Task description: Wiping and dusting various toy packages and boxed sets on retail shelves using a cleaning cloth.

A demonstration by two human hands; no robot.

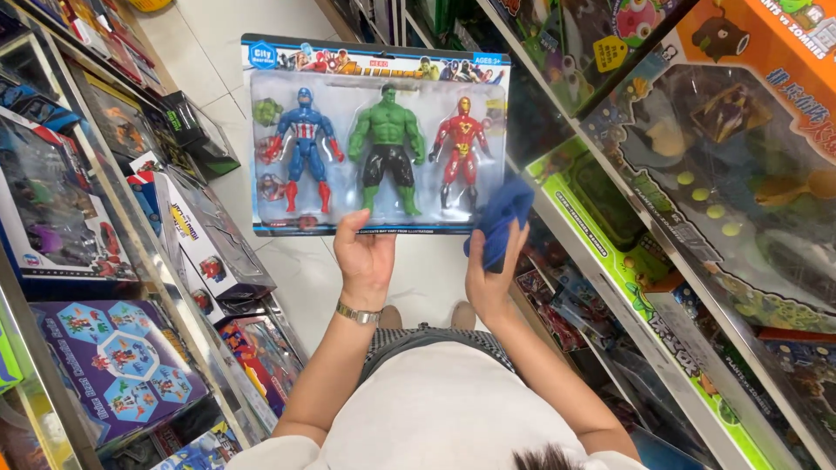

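Toy-shop aisle, boxed shelves (104,261) both sides: figure pack (376,135) gripped at lower edge by left hand (366,257); blue cloth (498,219) clasped in right hand (489,274).

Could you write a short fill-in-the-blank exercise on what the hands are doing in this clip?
1. The toy pack holds ____ figures behind clear plastic.
2. The middle figure is coloured ____.
3. The right hand holds a blue ____ against the pack's lower right corner.
4. The left hand, wearing a wristwatch, grips the pack's ____ edge.

Missing words: three; green; cloth; bottom
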